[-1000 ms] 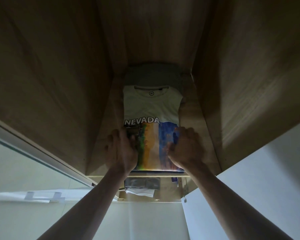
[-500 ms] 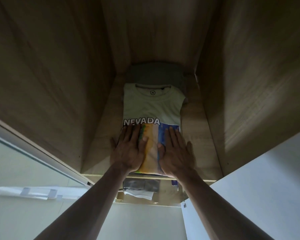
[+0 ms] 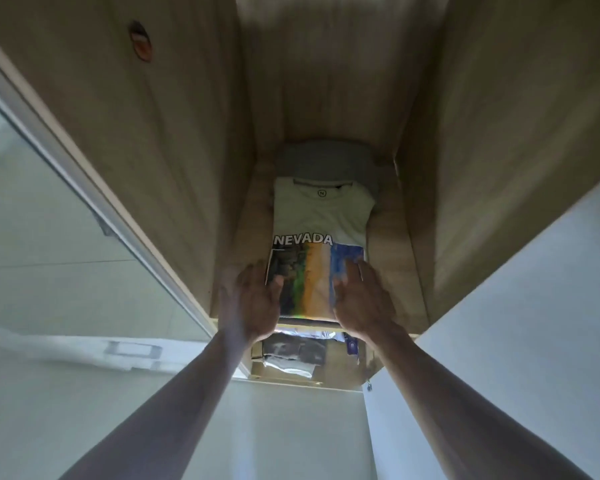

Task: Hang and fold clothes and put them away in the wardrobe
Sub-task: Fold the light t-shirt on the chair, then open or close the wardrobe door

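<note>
1. Nearest you, your two bare forearms reach up and forward from the bottom of the view toward the open light-wood wardrobe (image 3: pixel 174 140).
2. Your left hand (image 3: pixel 252 303) hangs at the left front corner of the folded pale T-shirt with the "NEVADA" print and colourful picture panel (image 3: pixel 321 237). Its grip is loose, fingers relaxed and spread, with nothing in it; motion blur hides whether the fingertips touch the cloth.
3. Your right hand (image 3: pixel 362 303) sits at the shirt's right front corner, fingers straight and held together. That grip is slack too, holding nothing.
4. The T-shirt lies flat on the wooden shelf (image 3: pixel 392 271), collar toward the back, its front edge at the shelf's lip.
5. Below the shelf's front edge, more folded clothes in grey and white (image 3: pixel 293 355) lie on a lower level.
6. Behind the T-shirt, a folded grey garment (image 3: pixel 326 161) rests against the wardrobe's back panel, partly under the shirt's collar end.
</note>
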Tool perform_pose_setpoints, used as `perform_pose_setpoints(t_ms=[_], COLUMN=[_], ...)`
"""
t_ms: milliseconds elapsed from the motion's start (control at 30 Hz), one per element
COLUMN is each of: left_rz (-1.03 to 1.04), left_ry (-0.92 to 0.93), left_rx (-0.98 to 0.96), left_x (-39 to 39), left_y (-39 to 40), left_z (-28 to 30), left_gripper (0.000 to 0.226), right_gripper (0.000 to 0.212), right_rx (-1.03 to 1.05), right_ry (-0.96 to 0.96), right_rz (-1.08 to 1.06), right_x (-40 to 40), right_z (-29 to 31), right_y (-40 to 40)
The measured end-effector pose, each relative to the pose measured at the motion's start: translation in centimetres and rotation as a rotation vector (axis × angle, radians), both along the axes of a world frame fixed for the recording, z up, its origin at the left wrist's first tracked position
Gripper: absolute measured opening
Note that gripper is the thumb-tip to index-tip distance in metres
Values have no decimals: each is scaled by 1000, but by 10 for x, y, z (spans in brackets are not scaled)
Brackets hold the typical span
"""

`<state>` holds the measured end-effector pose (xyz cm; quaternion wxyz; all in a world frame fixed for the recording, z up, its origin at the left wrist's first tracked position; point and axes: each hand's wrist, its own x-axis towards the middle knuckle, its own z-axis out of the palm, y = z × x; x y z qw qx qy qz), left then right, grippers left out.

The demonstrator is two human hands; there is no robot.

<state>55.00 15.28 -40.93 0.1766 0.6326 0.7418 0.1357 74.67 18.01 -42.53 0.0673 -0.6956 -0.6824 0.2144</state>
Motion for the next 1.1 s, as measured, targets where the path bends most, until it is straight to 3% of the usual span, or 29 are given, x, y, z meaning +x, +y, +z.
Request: perform_pose_setpoints(t_ms=[167,367,667,833,1100], left_rz=[-70,-327,-557,-673,-864], left_ry=[-13,-84,-200,-257,-416], left_rx=[-51,106,345,416,538], left_x=[-28,-53,-99,-76,29], left_y=[-36,-97,-181,-224,-281], left_z=[89,221,345,407,502], left_gripper=[63,44,53,51,57], right_gripper=[52,47,48,46,43], right_rx=[41,174,358,434,753], right_ry=[55,160,98,9,-186], right_rz=[-6,-114,-253,-328,-501], right_x=[-24,-59,-91,-82,-27], right_z=[84,211,373,449,576], right_y=[-50,-127,-268,-353,-444])
